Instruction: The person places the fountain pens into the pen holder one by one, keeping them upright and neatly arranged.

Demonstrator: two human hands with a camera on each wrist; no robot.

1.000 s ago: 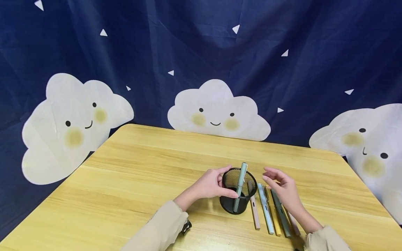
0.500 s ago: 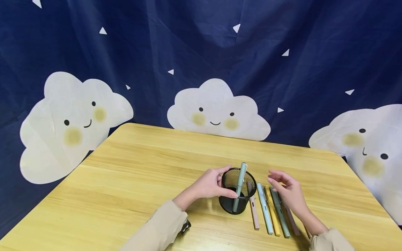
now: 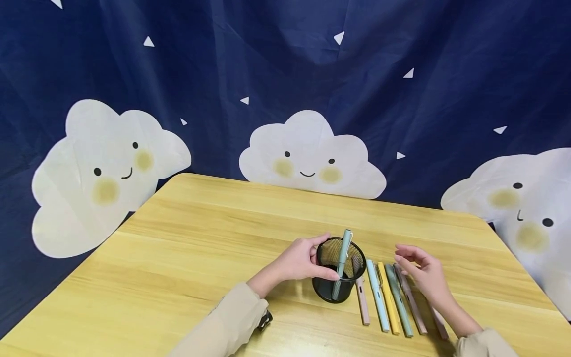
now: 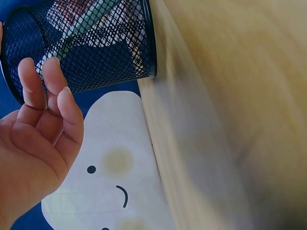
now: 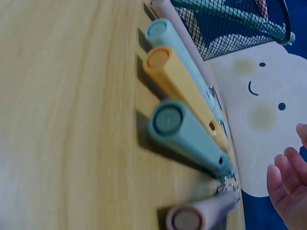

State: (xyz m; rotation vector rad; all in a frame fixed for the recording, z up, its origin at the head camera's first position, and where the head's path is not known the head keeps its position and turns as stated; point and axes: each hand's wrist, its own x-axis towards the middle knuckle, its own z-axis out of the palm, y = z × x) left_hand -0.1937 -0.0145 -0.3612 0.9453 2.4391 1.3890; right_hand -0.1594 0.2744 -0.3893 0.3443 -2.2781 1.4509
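My left hand (image 3: pixel 300 263) grips a black mesh pen cup (image 3: pixel 322 290) around its rim, thumb in front and fingers behind. A pale green pen (image 3: pixel 344 248) leans inside the cup, its capped end above the rim. To the right, several pens lie side by side on the table: pink (image 3: pixel 363 307), light blue (image 3: pixel 378 303), yellow (image 3: pixel 388 302), green (image 3: pixel 401 302) and mauve (image 3: pixel 415 307). My right hand (image 3: pixel 426 277) hovers at the upper end of the mauve pen, fingers loosely bent and holding nothing. Another mauve pen (image 3: pixel 439 325) lies partly hidden under the right wrist.
The wooden table (image 3: pixel 200 248) stretches away to the left and back. Behind it hangs a dark blue curtain (image 3: pixel 285 59) with white smiling clouds (image 3: pixel 312 144) and small triangles. A black strap (image 3: pixel 265 321) shows at the left sleeve.
My right hand has moved right, from over the yellow and green pens to the mauve one, uncovering more of the pens. The left hand and cup have stayed put.
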